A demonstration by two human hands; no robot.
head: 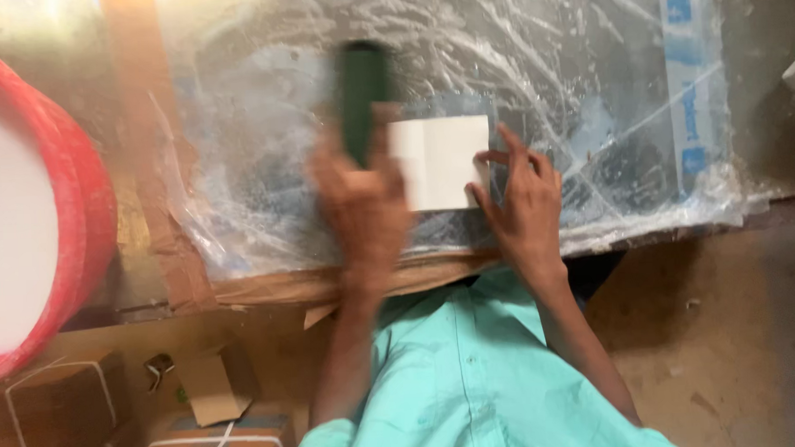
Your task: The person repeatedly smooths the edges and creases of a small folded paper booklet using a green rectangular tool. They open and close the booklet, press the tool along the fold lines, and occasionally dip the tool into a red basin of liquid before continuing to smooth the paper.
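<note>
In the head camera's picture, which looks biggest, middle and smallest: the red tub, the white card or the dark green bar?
1. Red tub: largest by far, though cut off by the frame edge and nearer the camera.
2. White card.
3. Dark green bar: blurred and partly hidden by the left hand, so the last two are unsure.

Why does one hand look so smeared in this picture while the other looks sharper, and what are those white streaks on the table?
In the head view, the left hand and the dark green object it holds are motion-blurred; the right hand on the white card is sharper; the white streaks are glare on the crinkled plastic sheet; the red tub at the left edge is soft.
</note>
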